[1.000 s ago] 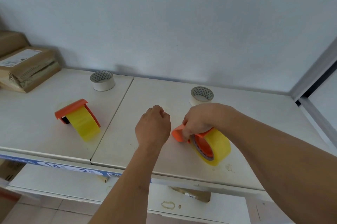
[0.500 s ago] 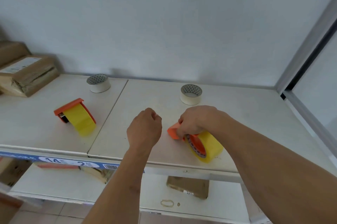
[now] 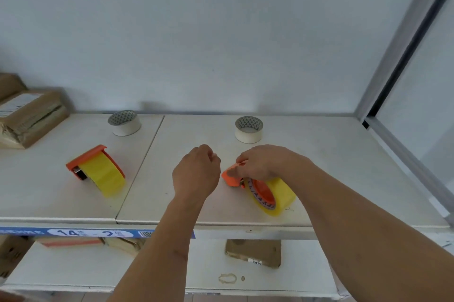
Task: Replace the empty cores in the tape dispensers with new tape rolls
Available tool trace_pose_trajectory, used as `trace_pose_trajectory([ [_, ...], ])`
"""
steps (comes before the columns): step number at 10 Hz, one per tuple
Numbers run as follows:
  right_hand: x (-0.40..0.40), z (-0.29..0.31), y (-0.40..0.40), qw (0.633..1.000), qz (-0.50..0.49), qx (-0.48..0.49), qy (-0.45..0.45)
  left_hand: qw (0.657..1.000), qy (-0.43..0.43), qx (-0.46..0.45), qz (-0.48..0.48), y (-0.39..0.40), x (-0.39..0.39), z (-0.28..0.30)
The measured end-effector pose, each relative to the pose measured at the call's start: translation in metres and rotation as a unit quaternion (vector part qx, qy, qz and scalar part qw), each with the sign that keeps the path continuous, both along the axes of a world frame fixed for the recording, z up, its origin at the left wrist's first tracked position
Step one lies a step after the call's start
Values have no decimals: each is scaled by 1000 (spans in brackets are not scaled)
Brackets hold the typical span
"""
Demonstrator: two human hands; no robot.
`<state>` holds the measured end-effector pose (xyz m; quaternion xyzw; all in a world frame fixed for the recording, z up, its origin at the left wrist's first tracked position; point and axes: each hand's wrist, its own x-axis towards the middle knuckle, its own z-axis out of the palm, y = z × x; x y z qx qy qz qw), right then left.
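Note:
Two orange tape dispensers loaded with yellow tape lie on the white shelf [image 3: 331,166]. The left dispenser [image 3: 97,172] rests alone. My right hand [image 3: 262,163] is shut on the orange handle of the right dispenser [image 3: 267,191], whose roll leans on the shelf. Beside it on the left, my left hand [image 3: 196,172] hovers as a loose fist with nothing visible in it. Two empty white cores stand upright further back, the left core [image 3: 124,122] and the right core [image 3: 248,129].
Cardboard parcels [image 3: 27,115] are stacked at the shelf's far left. A metal window frame [image 3: 403,61] rises on the right. The lower shelf holds a small brown box [image 3: 254,252] and more packages under the blue label strip [image 3: 93,233].
The camera view shifted and tilted up a little. My hands stay nearly where they were, with the right hand still gripping the right dispenser's handle.

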<state>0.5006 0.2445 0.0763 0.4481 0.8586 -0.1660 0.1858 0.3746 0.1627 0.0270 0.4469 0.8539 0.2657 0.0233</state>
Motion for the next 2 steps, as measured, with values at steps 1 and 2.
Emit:
trace_pose_trajectory([
  [1, 0, 2, -3, 999, -11, 16, 33, 999, 28, -6, -29, 1, -6, 3],
  [2, -1, 6, -9, 997, -20, 34, 68, 998, 42, -6, -48, 2, -11, 10],
])
